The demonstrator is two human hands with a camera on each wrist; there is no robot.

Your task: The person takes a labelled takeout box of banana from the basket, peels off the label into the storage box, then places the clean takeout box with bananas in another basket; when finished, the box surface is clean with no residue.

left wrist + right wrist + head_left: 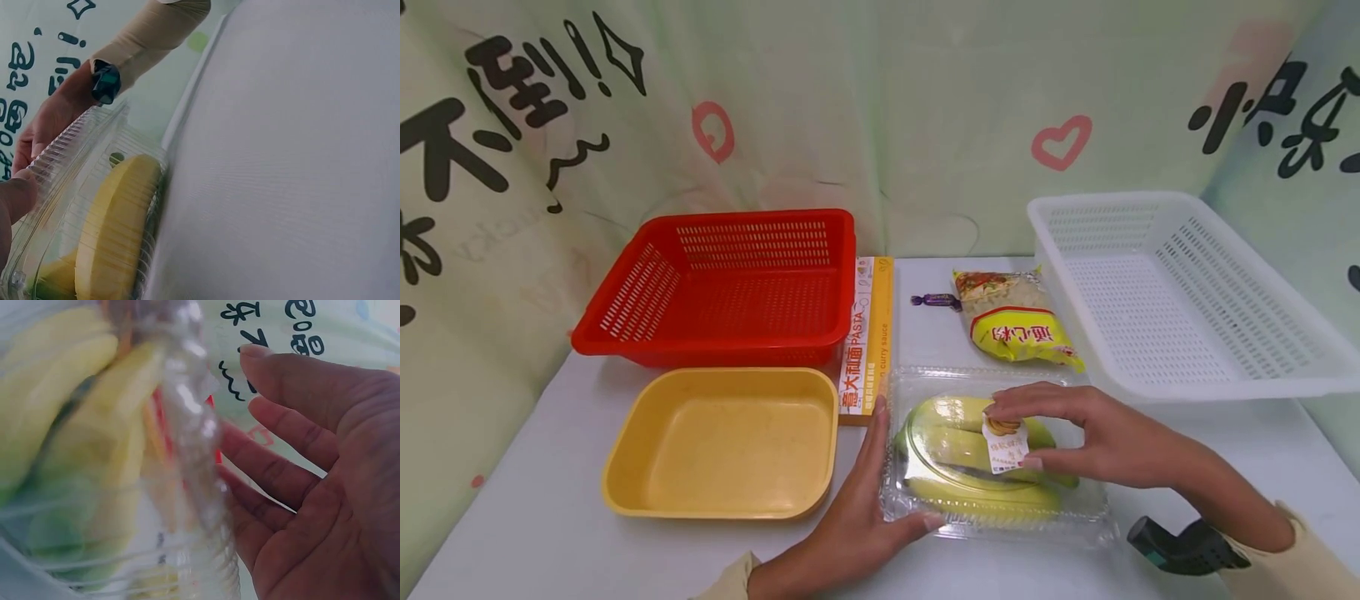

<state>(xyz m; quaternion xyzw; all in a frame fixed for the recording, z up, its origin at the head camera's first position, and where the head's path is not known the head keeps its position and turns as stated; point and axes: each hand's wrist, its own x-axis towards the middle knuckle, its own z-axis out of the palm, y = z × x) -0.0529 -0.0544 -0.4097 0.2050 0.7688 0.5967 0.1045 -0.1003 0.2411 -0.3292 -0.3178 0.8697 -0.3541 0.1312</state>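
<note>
A clear plastic clamshell box (1090, 517) holds yellow-green bananas (955, 446), with a white label (1004, 446) on its lid. My left hand (868, 517) rests against the box's left side, fingers straight along it and thumb across the front corner. In the left wrist view that thumb (19, 195) touches the ribbed rim. Over the lid is my right hand (1097, 437), its thumb and fingers apart on either side of the label. The right wrist view shows its fingers (275, 456) spread, with nothing pinched; contact with the lid cannot be made out.
A red basket (737, 350) stands at the back left, behind a yellow tray (722, 504). A pasta box (880, 333) lies beside them. Behind the clamshell are a yellow food bag (1018, 321) and a small purple wrapped item (935, 300). A white basket (1225, 387) stands at the right.
</note>
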